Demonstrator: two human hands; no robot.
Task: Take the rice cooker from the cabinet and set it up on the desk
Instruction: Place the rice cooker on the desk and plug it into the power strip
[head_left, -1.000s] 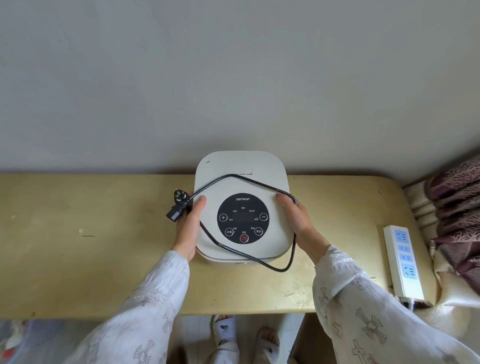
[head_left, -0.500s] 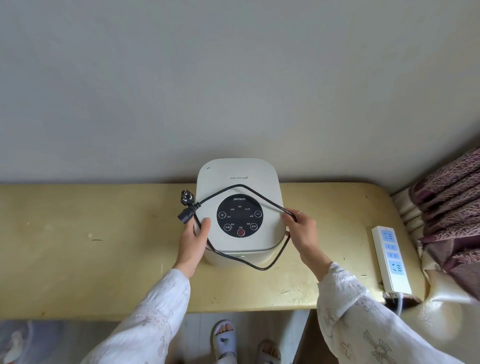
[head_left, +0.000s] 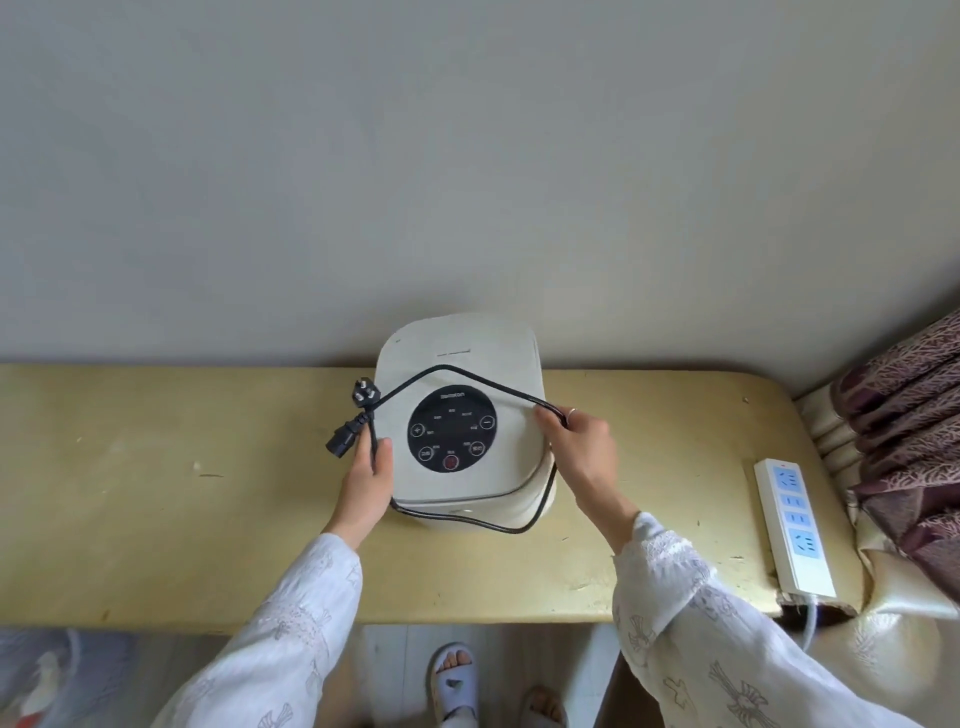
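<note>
Your yellow bench (head_left: 156, 493) spans the lower half of the frame. The white rice cooker (head_left: 462, 431) stands on it at centre, against the wall. A white power strip (head_left: 792, 525) lies at the bench's right end. A black power cord (head_left: 467, 525) loops over and around the cooker. Your right hand (head_left: 582, 457) pinches the cord at the cooker's right edge. Your left hand (head_left: 371, 483) holds it at the left edge, fingers closed around it beside the plug (head_left: 363, 393).

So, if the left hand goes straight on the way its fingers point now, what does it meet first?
The left hand points up and away, along the rice cooker side. First it would likely meet the black cord's two plug ends just beyond its fingertips, then the wall; depth is unclear.
</note>
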